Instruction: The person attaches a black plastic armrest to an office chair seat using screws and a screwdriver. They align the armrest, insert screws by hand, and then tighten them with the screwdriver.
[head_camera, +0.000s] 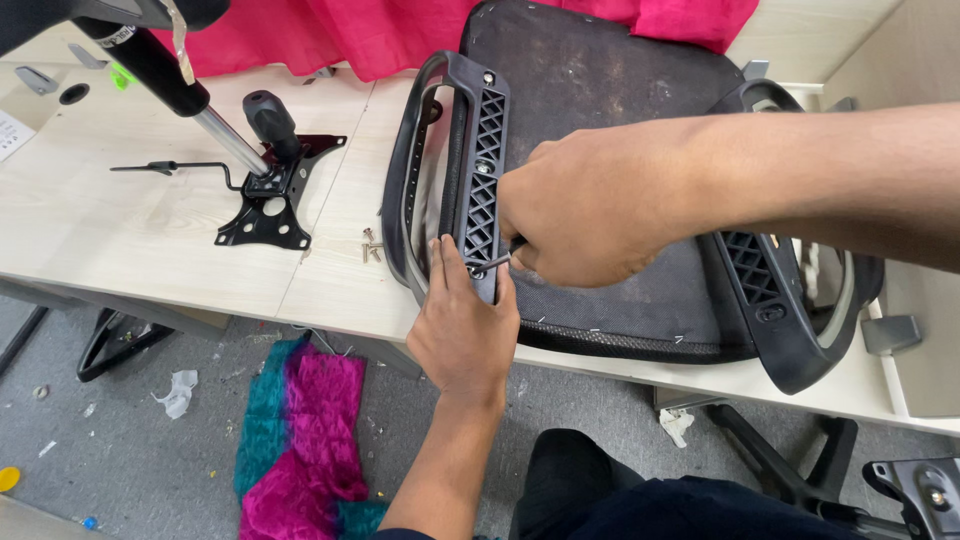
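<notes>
Head view. Left hand (462, 335), lower centre: fingers wrapped round lower end of black lattice armrest (480, 180), bracing it against upturned chair seat (610, 190) on pale table (150, 230). Right hand (590, 210), centre frame: fist closed on slim tool (497, 263), tip at fastener near armrest base, presumably to turn it. Loose screws (371, 245) just left of armrest, within reach. Seat mechanism plate (272, 205) with gas cylinder (170, 85), upper left, well apart. Second armrest (790, 300) at seat's right edge.
</notes>
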